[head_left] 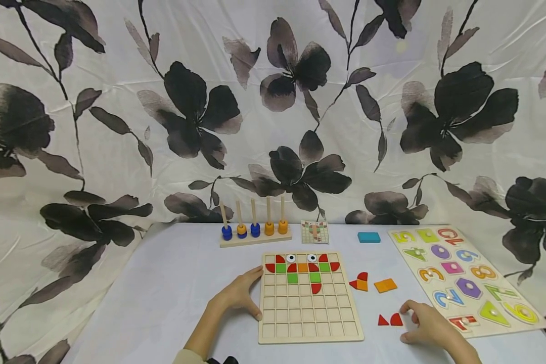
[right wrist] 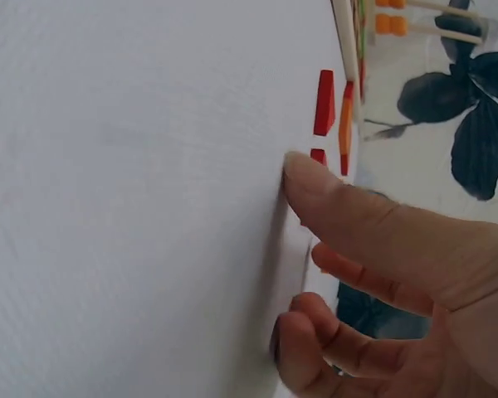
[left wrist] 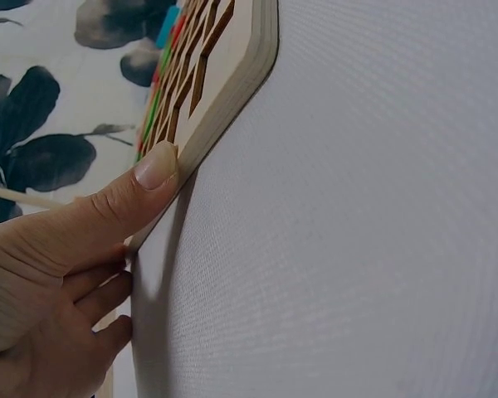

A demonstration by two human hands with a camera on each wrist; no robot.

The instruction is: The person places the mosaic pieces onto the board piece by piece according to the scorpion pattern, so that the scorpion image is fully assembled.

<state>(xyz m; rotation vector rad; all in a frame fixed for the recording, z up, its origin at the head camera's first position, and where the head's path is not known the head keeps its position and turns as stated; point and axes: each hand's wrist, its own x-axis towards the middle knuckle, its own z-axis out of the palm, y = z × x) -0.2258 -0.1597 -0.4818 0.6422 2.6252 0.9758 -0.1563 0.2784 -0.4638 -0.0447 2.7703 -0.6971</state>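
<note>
The left hand (head_left: 237,293), spread wide, touches the left edge of the grid board (head_left: 311,339), and the right hand (head_left: 429,326), its curved fingers apart from the thumb, is just beside the red rounded piece (head_left: 397,319), beyond which a red triangle (head_left: 382,320) and white table (head_left: 370,306) lie before the board's right edge.

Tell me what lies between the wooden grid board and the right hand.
In the head view, a red triangle and a red round-edged piece lie side by side between the wooden grid board and the right hand.
</note>
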